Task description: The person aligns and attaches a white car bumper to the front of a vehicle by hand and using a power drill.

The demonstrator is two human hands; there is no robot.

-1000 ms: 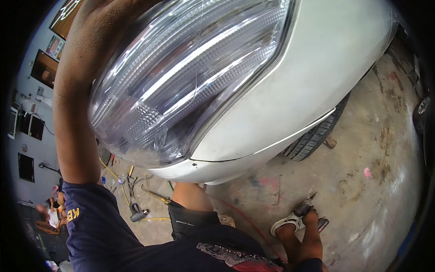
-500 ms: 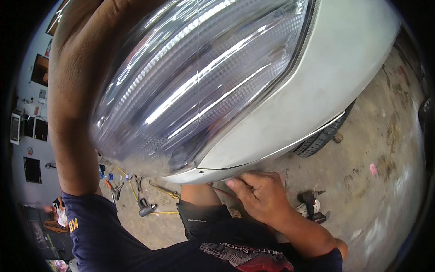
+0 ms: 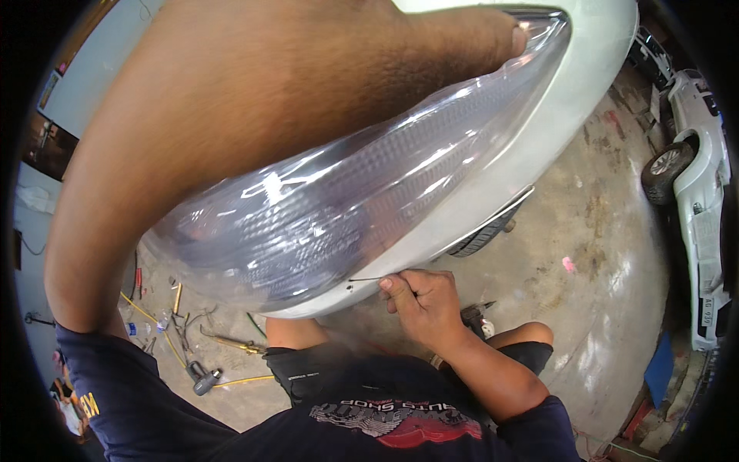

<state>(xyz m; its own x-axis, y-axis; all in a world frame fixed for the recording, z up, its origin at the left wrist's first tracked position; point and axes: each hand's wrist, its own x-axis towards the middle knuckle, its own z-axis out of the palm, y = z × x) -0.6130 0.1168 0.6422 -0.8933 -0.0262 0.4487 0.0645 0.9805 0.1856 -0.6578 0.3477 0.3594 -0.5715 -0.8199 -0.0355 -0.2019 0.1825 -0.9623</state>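
Note:
A clear ribbed headlight point(image 3: 331, 215) fills the middle, set in a white painted body panel point(image 3: 562, 100) with a thin lower seam. My left arm arches over the lamp, and my left hand point(image 3: 469, 46) lies at its upper tip with one digit stretched along the edge; the other fingers are hidden. My right hand point(image 3: 419, 300) is closed in a pinch at the panel's lower edge, beside a small dark hole; what it pinches is too small to make out. A tyre point(image 3: 481, 235) shows beneath the panel.
On the concrete floor lie a heat gun point(image 3: 204, 377), a yellow hose point(image 3: 242, 379), several hand tools point(image 3: 231, 341) and a drill point(image 3: 473, 316) by my leg. Another white car point(image 3: 700, 208) and a blue sheet point(image 3: 658, 369) are at right. A person point(image 3: 73, 412) appears at far left.
My right hand has risen from beside the drill to the panel's lower edge. My left arm now spans more of the lamp, its hand at the upper tip. The view has shifted.

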